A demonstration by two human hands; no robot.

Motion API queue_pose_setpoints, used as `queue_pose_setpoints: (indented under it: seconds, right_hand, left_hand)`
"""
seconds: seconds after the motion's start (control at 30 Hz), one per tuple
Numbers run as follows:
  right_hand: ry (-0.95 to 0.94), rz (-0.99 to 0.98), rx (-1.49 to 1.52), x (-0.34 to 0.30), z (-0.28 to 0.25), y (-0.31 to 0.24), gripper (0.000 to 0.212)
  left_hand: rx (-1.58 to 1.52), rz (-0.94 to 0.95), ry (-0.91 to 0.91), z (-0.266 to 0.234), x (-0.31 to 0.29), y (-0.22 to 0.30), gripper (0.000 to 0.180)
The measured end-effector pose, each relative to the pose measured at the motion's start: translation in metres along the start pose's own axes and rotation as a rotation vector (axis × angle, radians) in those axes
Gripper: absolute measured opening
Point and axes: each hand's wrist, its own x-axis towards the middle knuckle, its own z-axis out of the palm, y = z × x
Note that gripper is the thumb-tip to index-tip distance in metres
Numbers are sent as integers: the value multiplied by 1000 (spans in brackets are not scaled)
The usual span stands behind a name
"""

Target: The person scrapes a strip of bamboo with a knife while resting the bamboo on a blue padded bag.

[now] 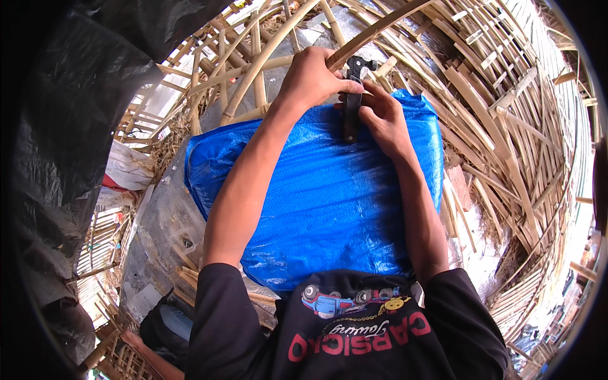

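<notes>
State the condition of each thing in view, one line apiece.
Left hand: closed around bamboo piece.
Right hand: closed on black tool.
Bamboo piece: gripped, slanting.
Black tool: held, handle toward the person.
Blue sheet: creased, scuffed.
Bamboo strips: overlapping, jumbled.
Black plastic: creased.

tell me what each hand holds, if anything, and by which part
Left hand: bamboo, by its near end. Right hand: black tool, by its shaft, below the head.

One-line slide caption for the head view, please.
Left hand on a bamboo strip, right hand on a black hammer-like tool, blue sheeting beneath.
</notes>
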Motion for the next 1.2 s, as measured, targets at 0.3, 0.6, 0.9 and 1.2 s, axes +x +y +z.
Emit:
queue_pose_setpoints:
  seconds: [0.3,0.6,0.9,1.2]
  right_hand:
    - [-84,49,109,-1,-11,3,57]
    - [-129,34,114,-1,-13,4,58]
    - [-125,-9,133,-2,-9,1,56]
    - [-76,-28,50,-10,1,-3,58]
  left_hand:
    - [7,-18,-26,-2,2,-6,48]
    - [66,-63,-23,-7,-3,3,50]
    - [-112,-89,2,-14,1,-9,53]
    - [-131,-13,171,1,9,-14,57]
